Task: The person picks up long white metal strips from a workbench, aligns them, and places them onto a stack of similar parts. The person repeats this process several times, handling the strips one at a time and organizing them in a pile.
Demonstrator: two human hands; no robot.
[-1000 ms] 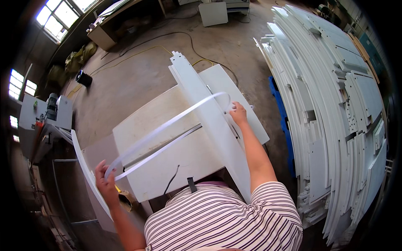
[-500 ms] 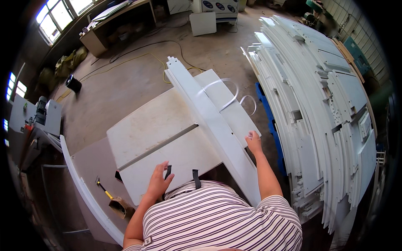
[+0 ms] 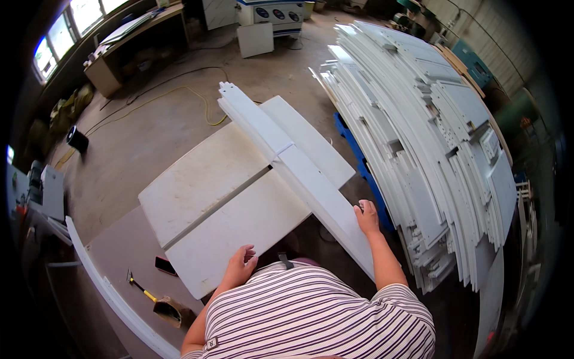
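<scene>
A stack of long white panels (image 3: 311, 185) lies slantwise across a white work table (image 3: 203, 197) with a dark slot in its top. Around the stack runs a narrow white strap (image 3: 282, 152), lying close against it. My right hand (image 3: 368, 216) is beside the stack's right edge, fingers curled in; whatever they hold, if anything, is too small to make out. Over the table's near edge hovers my left hand (image 3: 241, 265), fingers loosely bent and apart, with nothing seen in it.
On the right, a tall pile of white panels (image 3: 412, 143) stands on a blue pallet (image 3: 365, 164). To the left lie a phone (image 3: 165, 266), a yellow-handled tool (image 3: 142, 289) and a brown open container (image 3: 170, 311). A yellow cable (image 3: 206, 107) crosses the floor.
The strap's loose white loops at the stack's right side are gone; a flat band now shows across the stack. Both hands have shifted slightly, and the whole view has turned right.
</scene>
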